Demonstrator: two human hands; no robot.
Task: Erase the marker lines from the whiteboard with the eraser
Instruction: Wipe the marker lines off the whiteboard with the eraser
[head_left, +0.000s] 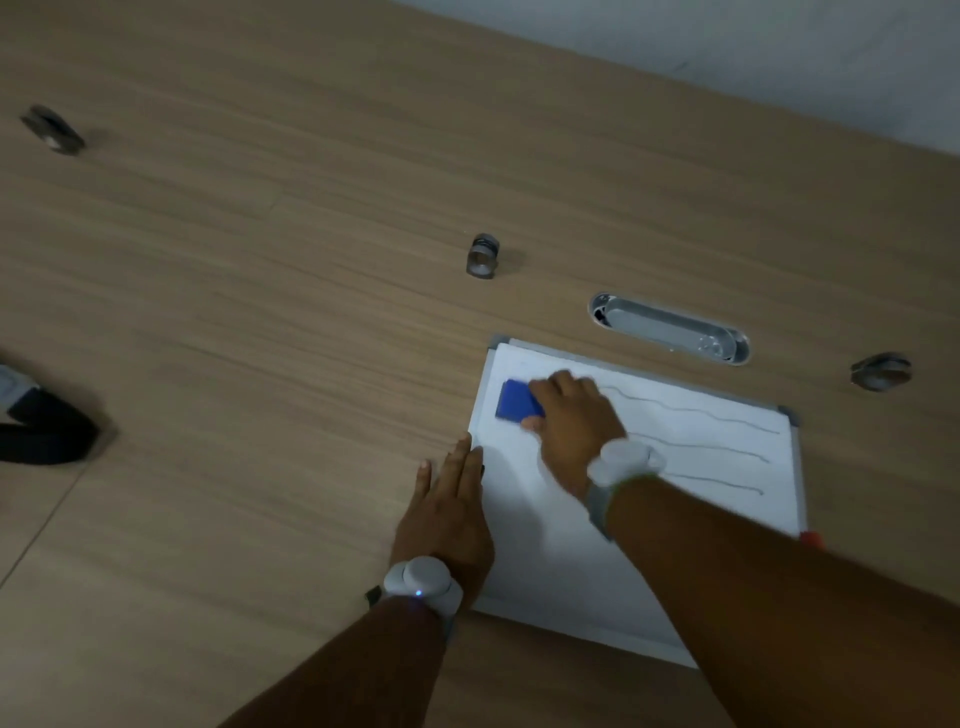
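A white whiteboard (550, 561) with a grey frame lies flat on the wooden table at the lower right. Three wavy marker lines (696, 410) run across its right half; the left half looks blank. My right hand (571, 415) grips a blue eraser (517, 399) and holds it against the board near the top left corner. My left hand (449, 506) lies flat with straight fingers on the board's left edge, pressing it down. Both wrists wear white bands.
An oval metal cable port (670, 328) sits in the table just beyond the board. Small dark round fittings stand at the middle (483, 255), far left (52, 129) and right (880, 371). A black strap (47, 431) lies at the left edge. A red object (811, 538) peeks past the board's right corner.
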